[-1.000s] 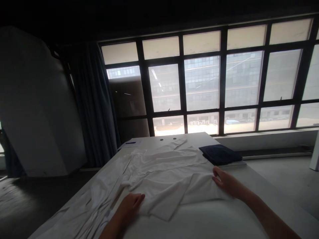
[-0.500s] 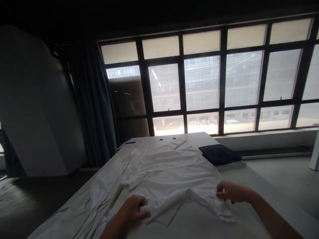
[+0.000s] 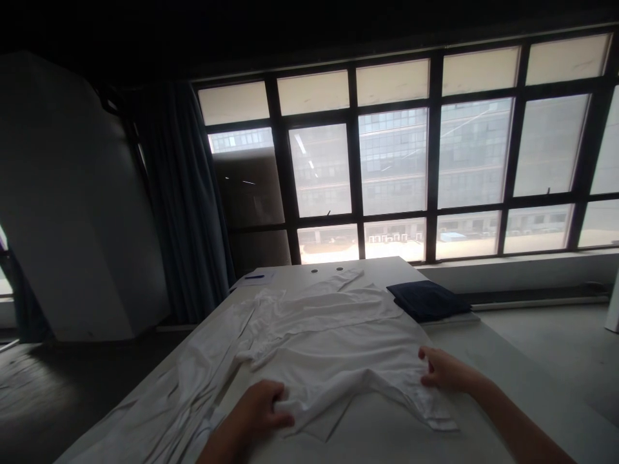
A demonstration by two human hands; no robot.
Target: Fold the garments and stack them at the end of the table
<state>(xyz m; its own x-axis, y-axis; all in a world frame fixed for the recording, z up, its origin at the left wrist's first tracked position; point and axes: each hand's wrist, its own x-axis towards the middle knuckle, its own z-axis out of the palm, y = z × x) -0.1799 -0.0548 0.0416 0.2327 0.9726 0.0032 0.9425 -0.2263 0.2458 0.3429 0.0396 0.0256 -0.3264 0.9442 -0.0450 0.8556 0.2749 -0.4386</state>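
Note:
A white shirt (image 3: 343,361) lies loosely spread over the table, with creases along its near edge. At its near left corner, my left hand (image 3: 258,409) is closed around the cloth, thumb nearest me. My right hand (image 3: 445,370) is at the shirt's right edge with thumb and forefinger apart; the other fingers are mostly hidden. Between the hands the near edge bows up away from me. More rumpled white cloth (image 3: 193,367) covers the left side of the table.
The long white table (image 3: 377,265) reaches toward a large window (image 3: 391,161). A folded dark blue garment (image 3: 428,299) lies at the right edge. At the far left corner are a paper and a blue pen (image 3: 255,277). A dark curtain (image 3: 186,206) hangs behind on the left.
My right thumb and forefinger have parted from a pinch, and the forefinger has risen slightly. My left hand stays at the near left corner. The shirt lies almost the same.

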